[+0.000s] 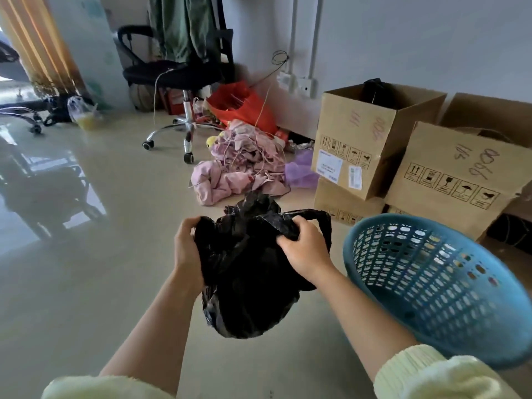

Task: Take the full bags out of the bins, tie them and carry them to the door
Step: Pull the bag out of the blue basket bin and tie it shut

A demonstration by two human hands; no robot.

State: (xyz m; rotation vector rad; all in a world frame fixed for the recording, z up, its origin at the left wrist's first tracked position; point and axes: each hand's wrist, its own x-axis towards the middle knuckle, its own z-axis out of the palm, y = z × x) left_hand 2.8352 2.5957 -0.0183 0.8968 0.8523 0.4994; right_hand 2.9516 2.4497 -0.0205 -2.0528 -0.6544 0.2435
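Pale floor (115, 254) lay under one black bag (244, 283), which hung straight down from my grip, just left of the one blue bin (431, 283). My left hand (187, 249) and right hand (305, 254) each clutched one side of its mouth, equally near; the loose top, I think, stuck up between them.

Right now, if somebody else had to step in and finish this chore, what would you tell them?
Left hand grips the top of the black bag on one side, right hand on the other. The bag is out of the blue bin, which sits just right of it. No finished knot shows. Left: tie it and carry it to the door, which isn't in view.
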